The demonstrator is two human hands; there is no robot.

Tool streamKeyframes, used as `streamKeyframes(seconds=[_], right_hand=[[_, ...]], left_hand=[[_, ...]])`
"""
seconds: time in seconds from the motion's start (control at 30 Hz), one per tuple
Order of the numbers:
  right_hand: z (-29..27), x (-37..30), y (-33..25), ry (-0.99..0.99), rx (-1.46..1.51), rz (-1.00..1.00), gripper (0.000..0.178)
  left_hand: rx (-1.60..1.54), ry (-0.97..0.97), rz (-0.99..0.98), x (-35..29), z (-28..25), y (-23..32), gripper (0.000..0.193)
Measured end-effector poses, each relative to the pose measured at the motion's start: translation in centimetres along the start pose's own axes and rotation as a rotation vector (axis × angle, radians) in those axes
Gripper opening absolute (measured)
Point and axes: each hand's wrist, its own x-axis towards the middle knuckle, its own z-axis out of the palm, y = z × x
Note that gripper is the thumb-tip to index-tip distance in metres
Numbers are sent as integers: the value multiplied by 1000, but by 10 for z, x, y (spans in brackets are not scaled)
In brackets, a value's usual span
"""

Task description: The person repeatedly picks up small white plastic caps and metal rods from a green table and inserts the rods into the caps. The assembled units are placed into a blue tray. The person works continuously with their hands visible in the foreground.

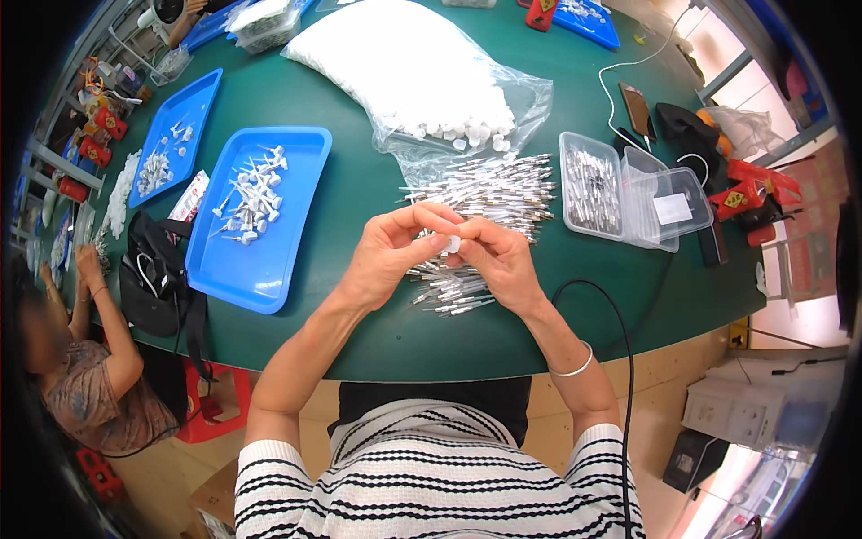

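My left hand (pixel 395 250) and my right hand (pixel 499 262) meet above the green table. Between their fingertips is a small white plastic cap (pixel 452 243), pinched from both sides. Whether a thin rod sits in the cap is hidden by my fingers. Right behind and beneath my hands lies a loose pile of thin white rods with metal tips (pixel 503 189). Beyond it, a large clear bag of white caps (pixel 404 72) spills toward me. To the left, a blue tray (pixel 260 286) holds several rods fitted with white caps.
A clear plastic box (pixel 593 180) of rods stands right of the pile, beside its lid (pixel 669 207). Further right lies a phone (pixel 636 110) on a white cable. A black bag (pixel 148 278) and another blue tray (pixel 206 94) are at left. A co-worker (pixel 99 377) sits there.
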Motion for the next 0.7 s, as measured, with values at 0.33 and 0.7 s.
streamKeyframes(seconds=[0.33,0.7], right_hand=[[4,4,1,252,-189,-172,11],[5,4,-6,273,-360,-258,12]], left_hand=[[514,332,354,-3,15,-8,15],[904,347,552,-2,18,-1,13]])
